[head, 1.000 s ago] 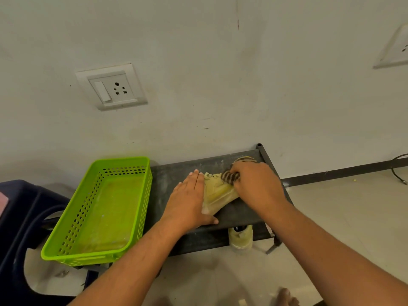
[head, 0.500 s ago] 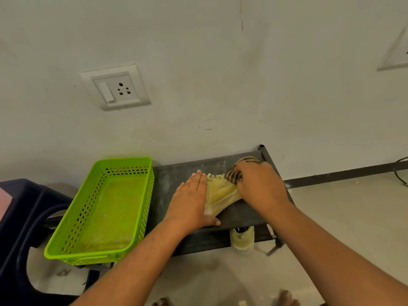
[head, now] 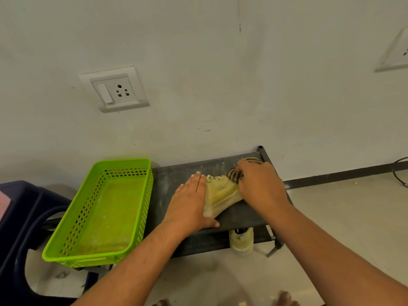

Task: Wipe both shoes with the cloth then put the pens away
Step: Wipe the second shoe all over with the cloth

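Note:
A pale yellow shoe (head: 221, 193) lies on the top shelf of a dark rack (head: 170, 184). My left hand (head: 191, 204) rests flat against the shoe's left side, fingers straight, thumb under its near end. My right hand (head: 259, 184) grips a brown striped cloth (head: 235, 174) and presses it on the shoe's far right end. More of the cloth shows beyond my knuckles. A second pale shoe (head: 241, 239) stands on the lower shelf, partly hidden by the top shelf. No pens are in view.
A green perforated plastic basket (head: 123, 171) sits left of the rack, partly on a dark blue plastic stool (head: 19, 208). The white wall with a socket plate (head: 113, 89) is right behind the rack. Tiled floor lies to the right, with a cable (head: 399, 171) at the far edge.
My right hand with the cloth has shifted slightly along the shoe's far end. My left hand stays on the shoe. The view has drifted a little.

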